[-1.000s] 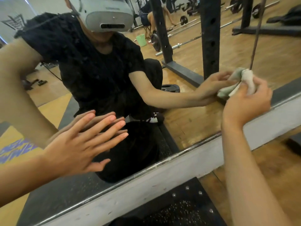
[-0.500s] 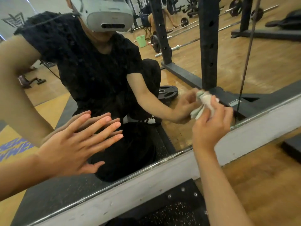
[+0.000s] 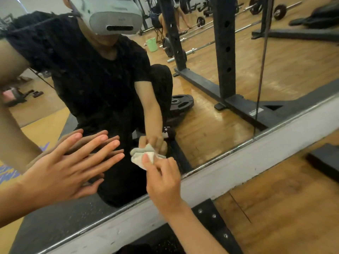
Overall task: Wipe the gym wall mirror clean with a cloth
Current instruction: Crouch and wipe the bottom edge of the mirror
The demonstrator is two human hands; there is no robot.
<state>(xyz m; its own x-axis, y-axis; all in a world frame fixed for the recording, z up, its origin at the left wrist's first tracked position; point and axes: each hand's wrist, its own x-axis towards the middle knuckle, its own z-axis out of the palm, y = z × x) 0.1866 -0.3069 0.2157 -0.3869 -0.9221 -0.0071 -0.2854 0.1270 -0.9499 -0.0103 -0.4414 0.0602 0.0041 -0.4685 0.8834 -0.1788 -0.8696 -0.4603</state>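
Wooden gym floor [image 3: 275, 208] and a white ledge [image 3: 238, 167] are seen below the wall mirror [image 3: 211, 136], whose bottom strip is being wiped.

The cloth [image 3: 140, 157], bunched up, is pinched between thumb and fingers of the right hand [image 3: 163, 180] and held against the glass at about 7 o'clock, just above the ledge. The left hand [image 3: 60, 173] is laid flat on the glass at 8 o'clock, fingers straight and spread, apparently as a brace. A stroke is judged to be under way. Next, steady pressure along the lower edge is called for, and the braced patch must be freed and wiped. A black rack [image 3: 225, 52], weight plate [image 3: 181, 102] and green bucket [image 3: 151, 44] are reflected towards 12 to 1 o'clock.
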